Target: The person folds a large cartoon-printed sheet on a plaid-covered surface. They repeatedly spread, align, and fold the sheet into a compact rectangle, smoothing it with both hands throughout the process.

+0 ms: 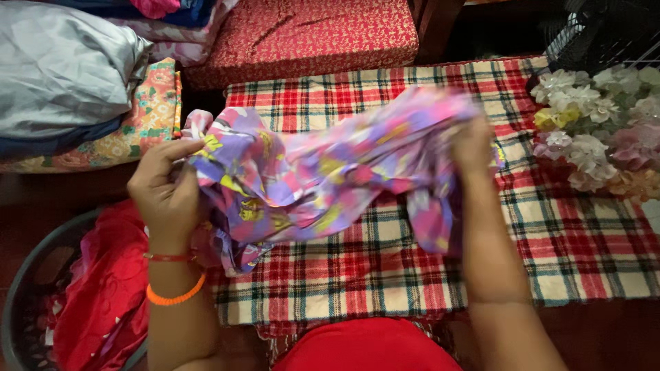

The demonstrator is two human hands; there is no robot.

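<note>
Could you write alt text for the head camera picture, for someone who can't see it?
Two bare hands, left hand and right hand, hold up a crumpled purple patterned cloth above a red plaid cloth. A dark basket with red fabric sits lower left, folded bedding upper left, pale artificial flowers right.

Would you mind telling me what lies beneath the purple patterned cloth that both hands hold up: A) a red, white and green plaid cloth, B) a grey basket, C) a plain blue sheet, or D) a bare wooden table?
A: the purple patterned cloth, gripped by the left hand and right hand, hangs over the plaid cloth spread below.
</note>
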